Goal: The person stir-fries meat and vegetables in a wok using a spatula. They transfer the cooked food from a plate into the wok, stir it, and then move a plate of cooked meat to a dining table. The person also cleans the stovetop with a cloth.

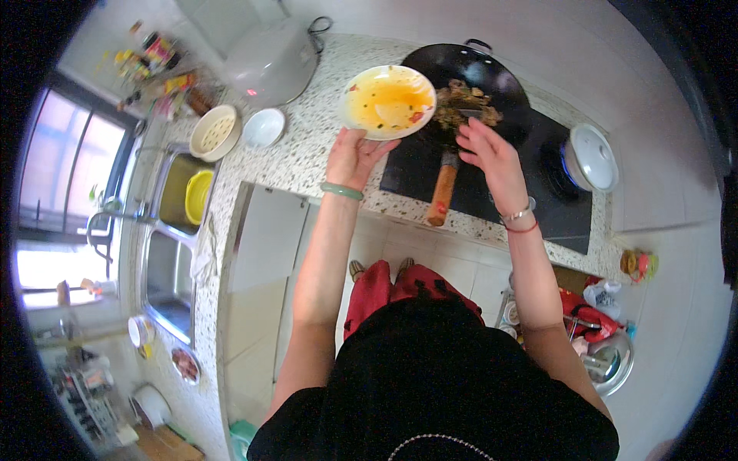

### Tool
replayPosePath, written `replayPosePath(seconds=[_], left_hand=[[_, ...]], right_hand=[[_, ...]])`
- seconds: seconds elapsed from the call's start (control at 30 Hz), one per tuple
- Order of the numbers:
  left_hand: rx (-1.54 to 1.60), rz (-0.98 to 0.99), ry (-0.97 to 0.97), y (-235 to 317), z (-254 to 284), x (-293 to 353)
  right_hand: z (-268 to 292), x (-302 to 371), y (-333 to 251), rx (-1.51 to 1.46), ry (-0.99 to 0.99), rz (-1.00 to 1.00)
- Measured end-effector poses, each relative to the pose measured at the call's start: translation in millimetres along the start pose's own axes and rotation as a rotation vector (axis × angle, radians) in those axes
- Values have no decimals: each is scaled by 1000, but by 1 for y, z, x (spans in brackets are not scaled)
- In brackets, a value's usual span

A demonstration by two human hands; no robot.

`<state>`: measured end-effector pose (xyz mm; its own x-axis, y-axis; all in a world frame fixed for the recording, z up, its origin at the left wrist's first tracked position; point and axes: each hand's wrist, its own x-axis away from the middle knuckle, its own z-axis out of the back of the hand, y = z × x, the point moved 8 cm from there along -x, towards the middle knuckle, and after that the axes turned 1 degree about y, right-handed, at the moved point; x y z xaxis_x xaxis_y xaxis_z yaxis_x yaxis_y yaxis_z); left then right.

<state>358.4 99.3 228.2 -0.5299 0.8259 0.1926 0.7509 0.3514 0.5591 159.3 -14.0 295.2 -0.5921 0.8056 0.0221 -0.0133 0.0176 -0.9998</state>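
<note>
My left hand (355, 159), with a green bangle at the wrist, grips the near rim of a white plate (353, 121). Yellow-orange oily sauce and small red and green bits coat the plate, which is held up beside a black wok (500, 81). Browned, chopped food (453, 96) lies in the wok, with a dark flat utensil edge (469, 113) among it. My right hand (496, 163) is over the near right side of the wok, fingers stretched and parted from the thumb, seemingly holding nothing. The wok's wooden handle (443, 192) points toward me.
Right of the wok, a lidded white pot (593, 157) sits over a blue flame (567, 167) on the black cooktop (530, 196). A grey appliance (273, 61), a cream strainer bowl (215, 133) and a small white bowl (264, 127) stand left. The sink (167, 265) holds a yellow basin (199, 196).
</note>
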Motion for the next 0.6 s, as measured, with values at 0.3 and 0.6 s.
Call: replayPosePath(seconds=[0.3, 0.6], left_hand=[[121, -222, 118, 83, 75, 103], [72, -471, 463, 204, 220, 241]], right_hand=[[-191, 13, 34, -450, -326, -259], [-408, 91, 79, -367, -605, -324]])
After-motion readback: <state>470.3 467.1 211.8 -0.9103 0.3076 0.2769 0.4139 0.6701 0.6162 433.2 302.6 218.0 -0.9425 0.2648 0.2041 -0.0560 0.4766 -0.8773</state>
